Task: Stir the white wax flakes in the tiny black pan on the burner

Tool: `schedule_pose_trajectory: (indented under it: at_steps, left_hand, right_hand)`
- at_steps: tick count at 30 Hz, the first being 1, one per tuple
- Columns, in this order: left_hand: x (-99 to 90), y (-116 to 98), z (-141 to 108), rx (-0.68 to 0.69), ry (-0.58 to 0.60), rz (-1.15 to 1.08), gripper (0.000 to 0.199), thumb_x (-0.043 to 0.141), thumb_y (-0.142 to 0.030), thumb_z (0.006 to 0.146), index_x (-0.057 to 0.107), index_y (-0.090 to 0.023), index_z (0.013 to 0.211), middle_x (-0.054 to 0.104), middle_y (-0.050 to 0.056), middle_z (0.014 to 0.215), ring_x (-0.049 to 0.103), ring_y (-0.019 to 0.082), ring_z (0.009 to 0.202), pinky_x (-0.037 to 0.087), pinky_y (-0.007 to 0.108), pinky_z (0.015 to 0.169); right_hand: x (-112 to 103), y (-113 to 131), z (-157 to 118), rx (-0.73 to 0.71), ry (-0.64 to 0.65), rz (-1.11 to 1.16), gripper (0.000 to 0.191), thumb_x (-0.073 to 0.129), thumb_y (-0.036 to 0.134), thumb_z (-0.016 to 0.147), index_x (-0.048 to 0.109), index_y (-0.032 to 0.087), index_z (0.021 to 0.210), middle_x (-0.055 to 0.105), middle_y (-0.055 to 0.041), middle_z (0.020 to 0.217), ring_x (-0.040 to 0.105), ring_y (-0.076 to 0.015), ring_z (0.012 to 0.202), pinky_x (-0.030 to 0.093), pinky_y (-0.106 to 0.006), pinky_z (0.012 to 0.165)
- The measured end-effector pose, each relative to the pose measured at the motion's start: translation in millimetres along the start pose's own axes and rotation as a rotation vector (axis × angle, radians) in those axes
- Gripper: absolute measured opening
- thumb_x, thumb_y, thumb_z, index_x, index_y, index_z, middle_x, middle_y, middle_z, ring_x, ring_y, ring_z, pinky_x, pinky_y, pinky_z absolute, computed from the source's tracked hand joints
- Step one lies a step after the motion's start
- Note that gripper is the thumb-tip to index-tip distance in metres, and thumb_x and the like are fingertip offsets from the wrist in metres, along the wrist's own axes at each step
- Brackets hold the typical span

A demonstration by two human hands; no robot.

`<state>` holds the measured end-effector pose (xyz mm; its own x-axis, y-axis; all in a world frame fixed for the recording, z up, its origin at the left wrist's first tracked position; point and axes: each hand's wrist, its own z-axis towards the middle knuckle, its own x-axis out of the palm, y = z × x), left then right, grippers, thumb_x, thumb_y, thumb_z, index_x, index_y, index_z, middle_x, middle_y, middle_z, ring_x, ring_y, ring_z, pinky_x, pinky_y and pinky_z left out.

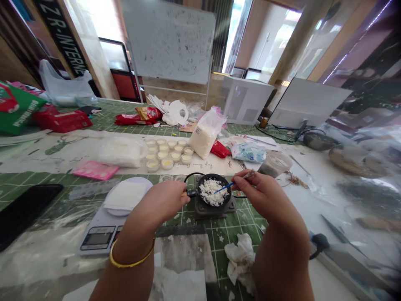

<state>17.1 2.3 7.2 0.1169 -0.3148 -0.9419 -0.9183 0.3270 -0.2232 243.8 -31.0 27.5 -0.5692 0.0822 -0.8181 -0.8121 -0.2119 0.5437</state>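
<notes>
A small black frying pan [231,200] full of white crumbly chunks [210,193] sits on a small dark hot plate [216,211]. My left hand [171,195] is closed around the pan's handle [191,193]. In my right hand [255,186], a thin blue stick [226,187] is pinched between thumb and fingers. Its lower tip reaches into the white chunks, and its upper end pokes out above my fingers. Behind the pan stand several small clear cups [167,163] with pale, creamy contents, beside an upright clear bag [205,133] of white material.
A kitchen scale [97,239] bearing white sheets lies left of my left forearm, near a black phone [29,213]. Crumpled tissue [240,257] lies by my right forearm. A plastic tub [275,163] and wipes pack [249,151] stand at right, a whiteboard [169,42] behind.
</notes>
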Motion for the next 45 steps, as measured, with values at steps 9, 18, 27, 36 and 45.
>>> schedule_pose_trajectory:
  at_steps: [9, 18, 27, 36, 45]
  left_hand:
    - [1.0, 0.7, 1.3, 0.012, -0.010, 0.006, 0.022, 0.040, -0.034, 0.077, 0.054, -0.019, 0.068, 0.063, 0.005, 0.075, 0.057, 0.019, 0.067, 0.030, 0.027, 0.052]
    - [-0.8, 0.1, 0.2, 0.010, 0.009, 0.015, 0.024, 0.040, -0.035, 0.078, 0.057, -0.019, 0.071, 0.063, 0.006, 0.076, 0.058, 0.020, 0.068, 0.032, 0.028, 0.053]
    - [-1.0, -0.2, -0.1, 0.018, -0.003, 0.011, 0.024, 0.041, -0.035, 0.078, 0.057, -0.019, 0.070, 0.064, 0.007, 0.076, 0.058, 0.020, 0.069, 0.034, 0.027, 0.053]
    - [0.3, 1.6, 0.5, 0.024, -0.006, 0.011, 0.023, 0.041, -0.035, 0.078, 0.057, -0.020, 0.070, 0.064, 0.006, 0.077, 0.058, 0.020, 0.070, 0.034, 0.027, 0.054]
    - [-0.2, 0.7, 0.4, 0.019, -0.004, 0.024, 0.024, 0.043, -0.036, 0.078, 0.057, -0.019, 0.070, 0.064, 0.006, 0.077, 0.059, 0.020, 0.070, 0.034, 0.026, 0.054]
  right_hand:
    - [-3.8, 2.6, -5.2, -0.052, 0.020, 0.016, 0.029, 0.042, 0.035, 0.086, 0.063, 0.019, 0.073, 0.066, -0.0012, 0.083, 0.059, -0.0127, 0.071, 0.042, -0.025, 0.066]
    - [-4.4, 3.8, -4.4, -0.071, 0.072, -0.035, 0.030, 0.039, 0.034, 0.087, 0.062, 0.019, 0.075, 0.066, -0.0024, 0.084, 0.060, -0.0140, 0.071, 0.042, -0.026, 0.066]
    - [-6.8, 1.2, -6.7, -0.057, 0.033, -0.053, 0.029, 0.040, 0.035, 0.087, 0.061, 0.019, 0.075, 0.066, -0.0030, 0.080, 0.058, -0.0140, 0.068, 0.041, -0.027, 0.063]
    - [-6.8, 1.3, -7.2, -0.006, 0.019, -0.119, 0.029, 0.038, 0.037, 0.087, 0.059, 0.020, 0.077, 0.065, -0.0019, 0.075, 0.057, -0.0147, 0.067, 0.039, -0.027, 0.062]
    - [-6.5, 2.1, -8.3, -0.025, 0.039, -0.119, 0.029, 0.037, 0.036, 0.088, 0.058, 0.020, 0.077, 0.064, -0.0022, 0.074, 0.057, -0.0147, 0.066, 0.038, -0.027, 0.060]
